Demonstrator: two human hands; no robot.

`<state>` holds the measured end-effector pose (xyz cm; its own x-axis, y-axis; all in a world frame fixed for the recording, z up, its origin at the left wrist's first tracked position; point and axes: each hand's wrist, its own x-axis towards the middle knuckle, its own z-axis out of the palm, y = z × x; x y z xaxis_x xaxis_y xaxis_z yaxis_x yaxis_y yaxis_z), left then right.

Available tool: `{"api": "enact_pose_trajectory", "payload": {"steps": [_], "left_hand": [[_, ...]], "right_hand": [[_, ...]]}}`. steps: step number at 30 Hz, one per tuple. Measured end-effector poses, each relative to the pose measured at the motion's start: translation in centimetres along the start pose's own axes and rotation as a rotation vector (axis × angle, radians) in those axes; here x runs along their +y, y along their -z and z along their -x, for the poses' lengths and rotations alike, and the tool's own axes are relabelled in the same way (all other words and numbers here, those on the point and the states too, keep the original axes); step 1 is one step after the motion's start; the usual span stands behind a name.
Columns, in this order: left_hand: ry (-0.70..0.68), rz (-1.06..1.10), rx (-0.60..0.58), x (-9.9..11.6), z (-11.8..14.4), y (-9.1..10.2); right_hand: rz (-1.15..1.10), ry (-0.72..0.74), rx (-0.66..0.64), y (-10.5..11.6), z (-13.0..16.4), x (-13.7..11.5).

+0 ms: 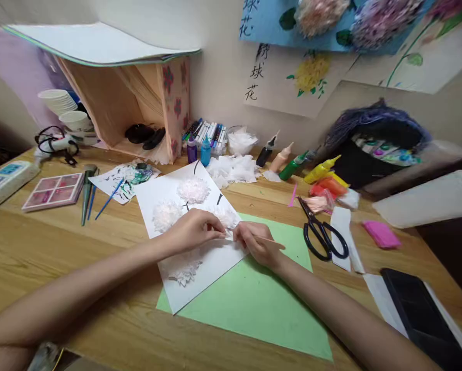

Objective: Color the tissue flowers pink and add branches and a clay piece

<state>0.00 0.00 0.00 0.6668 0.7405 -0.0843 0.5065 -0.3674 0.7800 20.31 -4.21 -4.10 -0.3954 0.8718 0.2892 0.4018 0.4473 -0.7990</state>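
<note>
At desk centre: white paper sheet lying askew over a light green card sheet on the wooden desk.
Left hand: fingers pinched narrow at the sheet's 3 o'clock edge, pressing a fluffy white tissue flower against the paper.
Right hand: closed on a thin wooden stick, tip directed at the same flower; hands nearly touching.
Work done, as judged: three tissue flowers seated toward 12 o'clock of the sheet, one at top, one at 10 o'clock, one under the fingers; dark stem strokes visible beside them.
Work left, as judged: fourth cluster at 6 o'clock looks flatter and looser; fixing of the flower in hand not confirmed.
Clear plastic tub, 12 o'clock: filled with white tissue scraps; further loose tissue pile just in front.
Marker holder, 12 o'clock: packed with coloured pens; two small glue bottles, purple and blue, touching its front.
Open wooden box on its side, 11 o'clock: dark objects inside, not identifiable; paper pad resting on top.
Stacked white paper cups, 10 o'clock: contents hidden.
Dark bag with purple fringe, 2 o'clock: mouth open, coloured items within, too blurred to name.
Black-handled scissors, 3 o'clock: lying with the blades closed, well apart from both hands.
Row of squeeze bottles, 1 o'clock: lying tilted, caps on.
</note>
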Motion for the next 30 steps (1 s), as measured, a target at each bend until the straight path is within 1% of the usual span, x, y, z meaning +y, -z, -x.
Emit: {"api": "enact_pose_trajectory", "payload": {"steps": [2,4,5,7,9,11,13,16,19,22,24,26,28,30], "left_hand": [[-0.001,-0.089,0.030,0.2,-0.2,-0.6],[-0.025,-0.190,0.070,0.4,-0.4,-1.1],[-0.048,-0.257,0.101,0.4,-0.5,-1.3],[-0.107,-0.370,0.151,0.3,-0.6,-1.6],[-0.166,-0.451,0.178,0.2,-0.7,-1.7],[-0.196,-0.508,0.196,0.1,-0.8,-1.8],[-0.200,-0.536,0.207,0.1,-0.9,-1.9],[-0.188,-0.544,0.218,0.1,-1.0,-1.9],[-0.162,-0.545,0.235,0.3,-0.8,-1.5],[-0.061,-0.572,0.239,0.7,-0.3,-0.4],[0.046,-0.623,0.196,1.1,0.1,0.5],[0.122,-0.676,0.141,1.3,0.4,1.2],[0.156,-0.712,0.092,1.4,0.4,1.5],[0.179,-0.735,0.048,1.4,0.3,1.5]], "right_hand": [[-0.064,-0.087,0.097,-0.1,0.2,0.0],[-0.102,-0.105,0.171,-0.1,0.4,0.0],[-0.118,-0.091,0.213,-0.1,0.5,0.0],[-0.115,0.006,0.241,0.0,0.6,-0.1],[-0.066,0.134,0.182,0.1,0.6,-0.1],[0.010,0.215,0.091,0.2,0.4,-0.1],[0.088,0.228,0.041,0.2,0.2,0.0],[0.143,0.208,0.018,0.1,0.0,0.1],[0.133,0.191,0.015,0.1,-0.1,0.0],[0.114,0.154,0.015,0.1,-0.1,-0.2],[0.103,0.127,0.012,0.1,-0.1,-0.2],[0.086,0.099,0.015,0.1,0.0,-0.2],[0.063,0.048,0.024,0.0,0.0,-0.2],[0.030,-0.044,0.037,-0.1,0.0,-0.1]]}}
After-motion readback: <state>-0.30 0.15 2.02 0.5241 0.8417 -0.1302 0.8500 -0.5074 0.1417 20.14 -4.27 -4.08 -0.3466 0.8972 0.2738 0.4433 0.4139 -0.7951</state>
